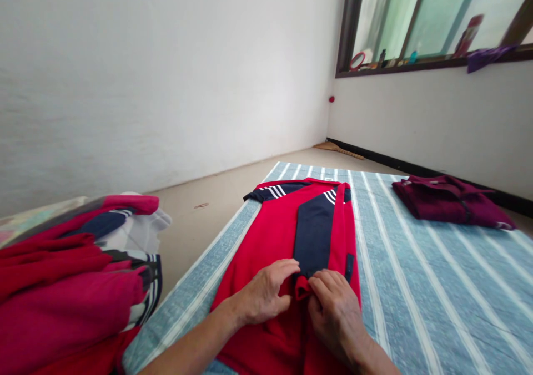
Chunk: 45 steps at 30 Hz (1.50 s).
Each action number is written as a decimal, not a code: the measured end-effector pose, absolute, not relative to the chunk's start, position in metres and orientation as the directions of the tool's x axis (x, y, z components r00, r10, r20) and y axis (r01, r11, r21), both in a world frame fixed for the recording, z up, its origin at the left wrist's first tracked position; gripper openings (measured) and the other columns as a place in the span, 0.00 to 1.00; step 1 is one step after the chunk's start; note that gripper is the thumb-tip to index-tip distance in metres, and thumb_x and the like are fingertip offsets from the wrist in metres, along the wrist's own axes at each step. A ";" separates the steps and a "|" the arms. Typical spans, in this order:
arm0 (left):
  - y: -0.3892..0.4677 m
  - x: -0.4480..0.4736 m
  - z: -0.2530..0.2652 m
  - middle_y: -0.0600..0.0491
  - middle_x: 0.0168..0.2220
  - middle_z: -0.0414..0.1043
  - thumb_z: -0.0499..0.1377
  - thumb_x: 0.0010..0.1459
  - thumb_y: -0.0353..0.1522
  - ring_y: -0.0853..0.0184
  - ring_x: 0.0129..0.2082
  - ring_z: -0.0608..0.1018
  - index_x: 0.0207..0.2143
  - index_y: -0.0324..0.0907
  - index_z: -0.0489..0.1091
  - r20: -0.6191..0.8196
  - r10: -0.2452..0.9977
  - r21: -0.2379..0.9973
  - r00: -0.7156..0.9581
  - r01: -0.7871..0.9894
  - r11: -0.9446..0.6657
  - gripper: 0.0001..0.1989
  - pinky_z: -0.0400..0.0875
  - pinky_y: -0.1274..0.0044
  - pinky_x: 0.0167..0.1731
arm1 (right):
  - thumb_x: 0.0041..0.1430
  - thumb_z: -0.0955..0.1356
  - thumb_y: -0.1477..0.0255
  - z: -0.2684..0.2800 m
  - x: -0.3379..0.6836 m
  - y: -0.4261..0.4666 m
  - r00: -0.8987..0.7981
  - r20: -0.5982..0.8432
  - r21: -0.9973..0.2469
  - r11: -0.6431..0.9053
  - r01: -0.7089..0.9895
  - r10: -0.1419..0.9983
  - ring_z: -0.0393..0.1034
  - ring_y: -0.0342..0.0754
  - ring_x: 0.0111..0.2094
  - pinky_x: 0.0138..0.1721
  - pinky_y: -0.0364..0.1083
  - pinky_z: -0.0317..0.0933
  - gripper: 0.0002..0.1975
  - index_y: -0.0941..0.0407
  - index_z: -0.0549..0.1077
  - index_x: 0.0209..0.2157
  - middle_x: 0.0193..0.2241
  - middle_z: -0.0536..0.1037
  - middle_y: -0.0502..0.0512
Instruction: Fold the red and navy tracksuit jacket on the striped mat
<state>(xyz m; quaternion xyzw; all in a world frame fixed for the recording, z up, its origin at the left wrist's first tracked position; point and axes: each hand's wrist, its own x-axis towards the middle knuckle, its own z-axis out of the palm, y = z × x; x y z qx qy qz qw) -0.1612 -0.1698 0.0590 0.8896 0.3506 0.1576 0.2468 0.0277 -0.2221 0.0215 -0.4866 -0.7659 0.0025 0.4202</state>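
A: Nearest items?
B: Left hand (270,290) over the top's lower part, thumb and fingers spread apart, grasping nothing; fingertips beside the cuff (303,289). Right hand (336,304) pinching the cuff's other edge, fingers curled.

A: Position of the top (260,247)?
B: Laid flat on the striped sheet (389,253), collar end away from the person. Red body, navy panels, white stripes at both shoulders. One navy sleeve (314,225) lies lengthwise down the body; red shows at its cuff.

A: To the left?
B: Loose pile of clothes (75,286), mostly red and pink, with some navy, grey and white. Well apart from the hands.

A: Farther out?
B: Folded maroon garment (452,203) on the sheet, right of the top. Past the sheet, pale floor (183,236) with a small thin loop (201,205); a brush (338,150) lies at the corner.

A: Farthest?
B: White walls (166,75); window (441,14) at upper right. On its sill: red bottle (468,35), purple cloth (485,59) hanging over, smaller items too blurred to identify.
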 end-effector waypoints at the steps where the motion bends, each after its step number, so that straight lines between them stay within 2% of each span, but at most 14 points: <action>1: -0.174 -0.159 0.054 0.41 0.59 0.64 0.55 0.45 0.24 0.61 0.60 0.65 0.55 0.34 0.63 0.127 0.693 0.537 0.709 0.539 -0.649 0.31 0.58 0.69 0.60 | 0.52 0.59 0.84 0.020 0.028 -0.222 -0.172 0.641 -0.416 0.527 0.741 0.748 0.64 0.49 0.35 0.38 0.48 0.58 0.11 0.55 0.68 0.30 0.29 0.71 0.54; 3: -0.177 -0.150 0.046 0.39 0.58 0.65 0.54 0.44 0.23 0.60 0.60 0.65 0.53 0.33 0.64 0.178 0.671 0.513 0.719 0.515 -0.687 0.30 0.57 0.68 0.60 | 0.52 0.59 0.84 0.018 0.029 -0.221 -0.170 0.638 -0.418 0.524 0.742 0.751 0.64 0.49 0.35 0.38 0.48 0.58 0.11 0.56 0.68 0.30 0.30 0.71 0.54; 5: -0.177 -0.141 0.042 0.42 0.53 0.69 0.53 0.45 0.22 0.60 0.56 0.68 0.49 0.36 0.67 0.219 0.666 0.517 0.713 0.494 -0.699 0.25 0.60 0.68 0.58 | 0.53 0.60 0.84 0.018 0.030 -0.221 -0.175 0.629 -0.419 0.520 0.744 0.757 0.64 0.49 0.34 0.38 0.48 0.59 0.10 0.56 0.67 0.29 0.29 0.71 0.54; 9: -0.172 -0.132 0.044 0.51 0.40 0.75 0.51 0.49 0.22 0.64 0.43 0.76 0.39 0.41 0.70 0.189 0.700 0.632 0.689 0.461 -0.623 0.15 0.69 0.74 0.47 | 0.52 0.64 0.79 0.029 0.035 -0.222 -0.239 0.554 -0.433 0.521 0.736 0.797 0.65 0.50 0.35 0.39 0.50 0.60 0.09 0.55 0.69 0.36 0.32 0.72 0.54; 13: -0.171 -0.132 0.051 0.54 0.33 0.73 0.53 0.52 0.24 0.67 0.35 0.75 0.34 0.41 0.70 0.138 0.754 0.755 0.642 0.424 -0.500 0.09 0.69 0.78 0.38 | 0.45 0.67 0.76 0.041 0.044 -0.220 -0.346 0.443 -0.420 0.533 0.735 0.827 0.66 0.54 0.42 0.42 0.53 0.62 0.23 0.56 0.66 0.47 0.40 0.73 0.57; 18: -0.171 -0.133 0.051 0.54 0.36 0.75 0.55 0.55 0.28 0.67 0.37 0.76 0.39 0.41 0.72 0.135 0.780 0.793 0.611 0.405 -0.455 0.10 0.68 0.77 0.41 | 0.40 0.62 0.82 0.038 0.057 -0.215 -0.367 0.465 -0.366 0.553 0.749 0.805 0.67 0.53 0.44 0.45 0.52 0.64 0.28 0.57 0.65 0.47 0.42 0.73 0.59; 22: -0.171 -0.133 0.048 0.53 0.37 0.76 0.55 0.57 0.29 0.66 0.39 0.76 0.41 0.42 0.72 0.134 0.786 0.754 0.604 0.453 -0.476 0.10 0.69 0.77 0.43 | 0.43 0.60 0.84 0.039 0.064 -0.212 -0.405 0.491 -0.347 0.600 0.721 0.771 0.68 0.50 0.42 0.42 0.49 0.65 0.21 0.56 0.69 0.40 0.41 0.73 0.59; 26: -0.172 -0.136 0.043 0.51 0.42 0.76 0.55 0.57 0.29 0.65 0.43 0.76 0.42 0.41 0.72 0.165 0.752 0.711 0.638 0.451 -0.539 0.11 0.69 0.75 0.47 | 0.46 0.60 0.85 0.044 0.069 -0.210 -0.404 0.492 -0.409 0.614 0.674 0.771 0.69 0.49 0.40 0.42 0.47 0.65 0.15 0.55 0.70 0.32 0.41 0.74 0.58; 29: -0.173 -0.140 0.039 0.49 0.48 0.75 0.53 0.55 0.26 0.64 0.49 0.75 0.45 0.41 0.71 0.189 0.721 0.662 0.667 0.455 -0.595 0.16 0.67 0.72 0.52 | 0.43 0.59 0.86 0.047 0.073 -0.209 -0.433 0.438 -0.478 0.612 0.630 0.788 0.69 0.47 0.40 0.42 0.45 0.64 0.15 0.55 0.68 0.29 0.39 0.74 0.55; 32: -0.175 -0.142 0.036 0.47 0.52 0.72 0.51 0.49 0.22 0.64 0.53 0.72 0.47 0.40 0.70 0.174 0.667 0.584 0.725 0.469 -0.662 0.23 0.64 0.69 0.55 | 0.39 0.58 0.86 0.049 0.077 -0.208 -0.477 0.359 -0.523 0.596 0.609 0.802 0.68 0.45 0.36 0.38 0.42 0.62 0.15 0.54 0.66 0.27 0.34 0.73 0.51; 35: -0.175 -0.142 0.037 0.47 0.52 0.72 0.51 0.47 0.21 0.63 0.54 0.71 0.47 0.41 0.70 0.162 0.625 0.529 0.764 0.467 -0.709 0.23 0.63 0.68 0.56 | 0.38 0.58 0.85 0.053 0.078 -0.210 -0.496 0.303 -0.523 0.577 0.627 0.814 0.67 0.44 0.33 0.35 0.42 0.61 0.17 0.54 0.66 0.30 0.30 0.71 0.49; 40: -0.174 -0.141 0.039 0.45 0.51 0.73 0.52 0.50 0.24 0.63 0.53 0.72 0.46 0.39 0.70 0.183 0.619 0.510 0.764 0.465 -0.724 0.20 0.64 0.70 0.56 | 0.38 0.58 0.85 0.060 0.076 -0.214 -0.549 0.239 -0.499 0.586 0.639 0.801 0.67 0.46 0.38 0.41 0.44 0.61 0.25 0.52 0.70 0.39 0.35 0.71 0.50; 43: -0.175 -0.141 0.039 0.45 0.51 0.73 0.51 0.50 0.23 0.64 0.53 0.72 0.46 0.38 0.70 0.176 0.610 0.484 0.773 0.472 -0.737 0.21 0.63 0.70 0.56 | 0.39 0.57 0.86 0.063 0.074 -0.216 -0.564 0.245 -0.478 0.604 0.637 0.789 0.67 0.45 0.40 0.42 0.44 0.62 0.29 0.51 0.72 0.41 0.38 0.71 0.51; 45: -0.176 -0.140 0.039 0.45 0.51 0.73 0.50 0.49 0.22 0.64 0.54 0.72 0.46 0.38 0.71 0.172 0.602 0.465 0.780 0.475 -0.748 0.22 0.63 0.70 0.57 | 0.41 0.58 0.86 0.063 0.073 -0.216 -0.571 0.271 -0.452 0.627 0.635 0.775 0.67 0.45 0.39 0.41 0.43 0.62 0.27 0.51 0.73 0.40 0.38 0.72 0.51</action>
